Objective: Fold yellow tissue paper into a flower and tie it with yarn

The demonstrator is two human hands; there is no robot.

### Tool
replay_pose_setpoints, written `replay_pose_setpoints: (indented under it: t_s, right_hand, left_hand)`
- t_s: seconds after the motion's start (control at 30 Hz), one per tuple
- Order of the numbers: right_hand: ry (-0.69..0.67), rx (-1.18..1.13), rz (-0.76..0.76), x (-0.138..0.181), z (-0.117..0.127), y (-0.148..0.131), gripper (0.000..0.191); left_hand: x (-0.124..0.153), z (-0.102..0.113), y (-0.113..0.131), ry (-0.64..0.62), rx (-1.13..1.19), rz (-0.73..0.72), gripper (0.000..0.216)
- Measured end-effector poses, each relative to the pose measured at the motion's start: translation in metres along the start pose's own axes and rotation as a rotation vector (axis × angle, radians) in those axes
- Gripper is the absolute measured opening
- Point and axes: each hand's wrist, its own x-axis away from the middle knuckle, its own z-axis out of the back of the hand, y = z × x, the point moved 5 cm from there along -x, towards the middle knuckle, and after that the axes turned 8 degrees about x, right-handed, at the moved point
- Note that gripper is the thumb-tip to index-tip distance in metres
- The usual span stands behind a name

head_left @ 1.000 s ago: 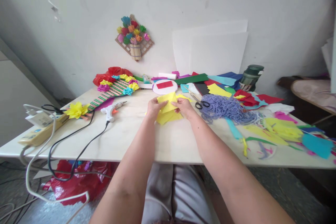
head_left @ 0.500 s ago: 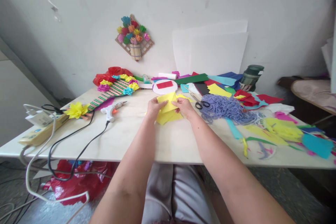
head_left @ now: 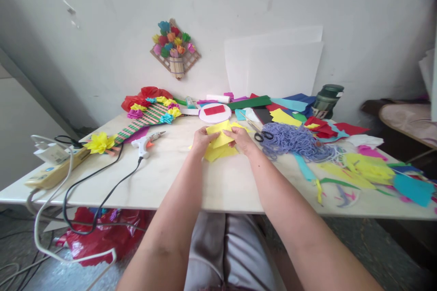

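A small yellow paper sheet (head_left: 219, 135) is pinched between my two hands, a little above the table. My left hand (head_left: 202, 139) grips its left edge, thumb on top. On its right edge, the thumb and fingers of my right hand (head_left: 241, 140) are closed. More yellow paper pieces (head_left: 218, 153) lie underneath, partly covered by my hands. Just beyond is a white round disc (head_left: 205, 118) with a red paper rectangle (head_left: 214, 110) on it. Black-handled scissors (head_left: 263, 136) rest to the right of my right hand.
To the left lie a white glue gun (head_left: 143, 146), a power strip (head_left: 58, 173) with cords, and a striped stick piece (head_left: 146, 119) with paper flowers. Purple yarn (head_left: 296, 141), coloured paper scraps (head_left: 368, 168) and a dark green bottle (head_left: 327, 101) occupy the right side.
Both hands and the yellow paper have shifted very slightly to the right in view. The grip on the sheet looks the same, and nothing else has visibly moved.
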Motion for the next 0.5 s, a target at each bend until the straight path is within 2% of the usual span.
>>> replay_pose_setpoints:
  t_s: [0.23,0.5]
  right_hand:
    - [0.049,-0.003,-0.015,-0.0046,0.0003,0.0051,0.032]
    - [0.014,0.015,-0.003,-0.0065,0.0025,0.0068,0.034]
  left_hand:
    - [-0.0002,-0.0015,-0.0014,-0.015,-0.019,0.022,0.042]
    - [-0.0057,0.0048,-0.0058,-0.018,-0.014,0.032,0.039]
